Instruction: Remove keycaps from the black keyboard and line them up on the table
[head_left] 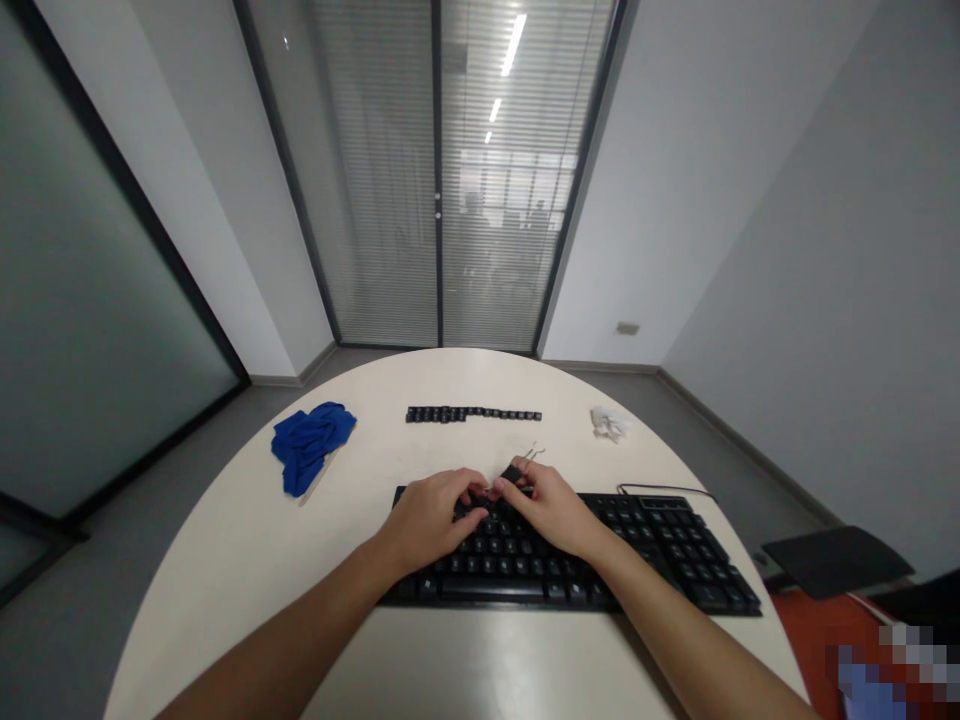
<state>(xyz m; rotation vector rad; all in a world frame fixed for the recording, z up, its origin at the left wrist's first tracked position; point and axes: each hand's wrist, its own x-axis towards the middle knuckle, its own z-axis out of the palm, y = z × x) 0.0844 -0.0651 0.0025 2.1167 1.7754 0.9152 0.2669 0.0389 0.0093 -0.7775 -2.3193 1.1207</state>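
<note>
right hand (551,510) pinches a small wire keycap puller (519,470) over the black plastic keyboard (660,550); left hand (427,520) rests loosely on keys. puller judged light, springy; hold its handle.

2 bare forearms, entering from the bottom edge. No sleeves anywhere along them up to the frame's edge. Left hand (427,520) and right hand (553,510) both uncovered: no gloves, no rings, no watch or band at either wrist. Short, plain fingernails where visible. Slim wrists, smooth forearms.
</note>
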